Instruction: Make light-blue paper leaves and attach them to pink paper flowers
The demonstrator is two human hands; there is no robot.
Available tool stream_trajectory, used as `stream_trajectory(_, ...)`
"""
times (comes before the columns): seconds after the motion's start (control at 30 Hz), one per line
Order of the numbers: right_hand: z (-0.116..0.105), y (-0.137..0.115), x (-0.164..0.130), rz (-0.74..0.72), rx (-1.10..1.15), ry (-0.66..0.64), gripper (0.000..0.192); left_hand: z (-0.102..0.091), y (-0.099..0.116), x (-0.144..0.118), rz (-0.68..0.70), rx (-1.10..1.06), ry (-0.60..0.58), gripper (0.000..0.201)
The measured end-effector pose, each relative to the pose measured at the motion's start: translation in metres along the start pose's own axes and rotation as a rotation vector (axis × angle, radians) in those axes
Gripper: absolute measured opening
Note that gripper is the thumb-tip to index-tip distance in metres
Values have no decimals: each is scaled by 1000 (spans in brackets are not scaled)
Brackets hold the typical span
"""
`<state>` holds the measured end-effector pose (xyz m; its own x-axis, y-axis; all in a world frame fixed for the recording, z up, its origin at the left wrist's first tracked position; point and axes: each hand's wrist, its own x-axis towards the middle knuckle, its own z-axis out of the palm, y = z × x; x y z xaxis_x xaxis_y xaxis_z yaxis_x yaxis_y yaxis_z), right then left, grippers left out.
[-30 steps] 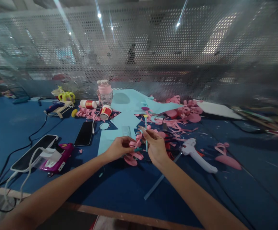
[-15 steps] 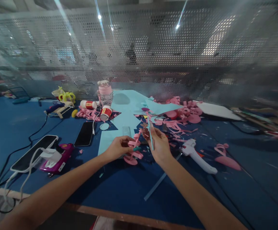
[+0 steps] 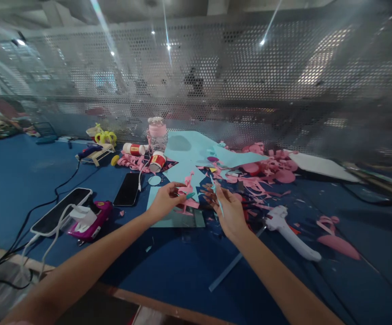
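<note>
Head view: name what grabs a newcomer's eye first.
Mid-table, the left hand pinches a curled pink paper strip while the right hand grips a thin teal stick. Behind them pink paper scraps litter light blue paper sheets; a white glue gun lies right.

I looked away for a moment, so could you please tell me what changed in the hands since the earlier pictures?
The left hand lifted the pink paper piece off the table. The right hand tilted the teal stick and kept hold of it. The glue gun and black phone stayed put.
</note>
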<state>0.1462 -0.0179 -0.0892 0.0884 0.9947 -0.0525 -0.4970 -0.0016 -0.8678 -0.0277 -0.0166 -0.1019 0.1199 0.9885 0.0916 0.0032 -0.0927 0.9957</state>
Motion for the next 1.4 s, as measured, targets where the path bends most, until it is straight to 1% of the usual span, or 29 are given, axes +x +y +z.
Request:
stream_trajectory(0.07,-1,2,1,-17,-33,3,33,-7,0,4,16,129,28,40)
stream_trajectory(0.2,-1,5,2,-25,-105,-1,31,-20,-2,11,116,519,101,35)
stream_trajectory(0.27,-1,6,2,-14,-113,-14,33,-27,-2,14,153,640,123,31)
stream_trajectory(0.37,-2,8,3,-11,-118,-24,34,-38,-2,21,154,682,167,28)
stream_trajectory(0.43,-4,9,4,-18,-124,-28,34,-42,-4,25,100,635,177,31)
stream_trajectory(0.53,-6,11,5,-27,-128,-19,35,-42,-8,25,34,592,180,49)
stream_trajectory(0.6,-7,11,5,-28,-129,-15,34,-39,-10,23,72,632,219,60)
stream_trajectory(0.67,-7,12,6,-28,-131,-18,34,-38,-9,21,153,689,266,55)
stream_trajectory(0.73,-7,13,6,-31,-130,-14,35,-42,-4,25,242,757,342,40)
stream_trajectory(0.77,-7,14,6,-30,-128,-10,36,-47,-1,28,283,802,400,34)
stream_trajectory(0.83,-7,13,5,-26,-121,-10,37,-58,7,39,336,906,563,28)
stream_trajectory(0.87,-7,13,5,-24,-122,-13,36,-65,10,46,324,977,640,29)
stream_trajectory(0.9,-7,12,4,-22,-124,-17,35,-72,14,54,286,1059,686,32)
stream_trajectory(0.93,-6,11,4,-21,-127,-20,34,-79,16,61,226,1138,715,36)
stream_trajectory(1.0,-6,10,4,-22,-131,-19,32,-93,18,74,73,1220,761,39)
stream_trajectory(1.07,-7,9,5,-20,-133,-11,32,-105,17,84,-31,1286,734,42)
stream_trajectory(1.13,-8,10,6,-17,-138,-4,33,-112,14,89,-92,1344,669,44)
stream_trajectory(1.2,-8,10,7,-21,-142,-7,34,-116,11,91,-113,1368,654,42)
stream_trajectory(1.3,-7,10,6,-27,-144,-21,31,-116,7,89,-109,1379,681,34)
stream_trajectory(1.4,-6,9,5,-29,-144,-18,32,-116,10,86,-101,1393,684,25)
